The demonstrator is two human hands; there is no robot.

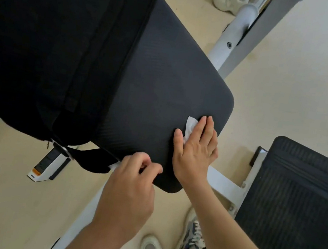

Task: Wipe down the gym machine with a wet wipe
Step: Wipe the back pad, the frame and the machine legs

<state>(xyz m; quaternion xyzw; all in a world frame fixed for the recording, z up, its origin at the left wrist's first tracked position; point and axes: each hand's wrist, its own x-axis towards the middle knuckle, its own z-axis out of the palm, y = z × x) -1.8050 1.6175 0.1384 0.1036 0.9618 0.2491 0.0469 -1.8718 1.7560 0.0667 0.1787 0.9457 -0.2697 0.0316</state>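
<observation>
Near the lower corner of the black pad [165, 73], the wet wipe [190, 125] lies flat beneath the right hand [195, 148], whose fingers are straight and pressing, likely for even pressure. The left hand [132, 178] curls round the pad's near edge, apparently steadying it.

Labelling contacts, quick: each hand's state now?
Left hand: curled at black padded cushion edge; grip cannot be told.
Right hand: open, pressing white wet wipe flat.
</observation>
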